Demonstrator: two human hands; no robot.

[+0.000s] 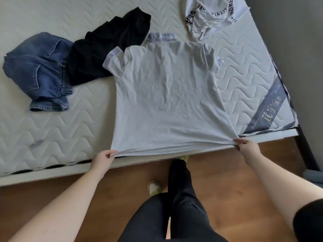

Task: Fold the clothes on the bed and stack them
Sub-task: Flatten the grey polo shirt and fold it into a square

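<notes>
A light grey polo shirt (167,95) lies spread flat, back up, on the quilted white mattress (43,133), its hem at the near edge. My left hand (103,158) pinches the hem's left corner. My right hand (248,148) pinches the right corner, and the hem is stretched taut between them. Left of the shirt lie blue denim shorts (38,70) and a crumpled black garment (104,48). A crumpled white shirt with black lettering (209,16) sits at the far right.
The mattress corner with a grey label band (269,109) is to the right, beside a grey wall (297,49). A dark bed leg (305,151) stands at that corner. I stand on a wooden floor (122,189) against the bed's near edge.
</notes>
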